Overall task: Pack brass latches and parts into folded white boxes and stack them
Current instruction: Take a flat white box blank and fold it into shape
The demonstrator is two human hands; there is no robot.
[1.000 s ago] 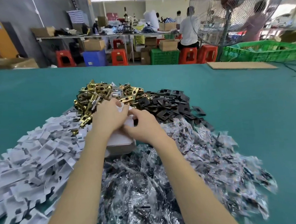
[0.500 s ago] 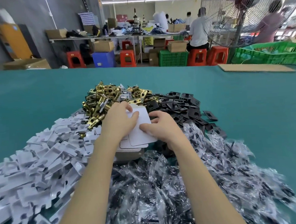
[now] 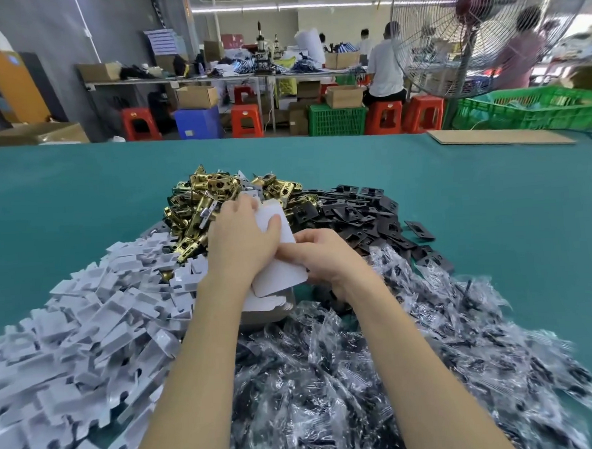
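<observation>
1. My left hand [image 3: 242,242] gripped a flat white box blank [image 3: 279,259], thumb curled over its upper face, fingers hidden behind it.
2. My right hand [image 3: 327,257] pinched the blank's right edge, fingers curled round it.
3. The blank lay between both hands, its long axis running from the far end down towards me, tilted a little to the right. It sat just above a stack of blanks [image 3: 268,303].
4. The latches [image 3: 204,201] lay just beyond the left hand, which was the nearer one; the black plates [image 3: 355,211] lay beyond and right of the right hand.
5. Bagged parts [image 3: 363,358] were heaped under my right forearm, white inserts [image 3: 97,320] to the left of my left forearm.
6. I judged folding came next, so both wrists would have to turn inward before either reached for the brass.
</observation>
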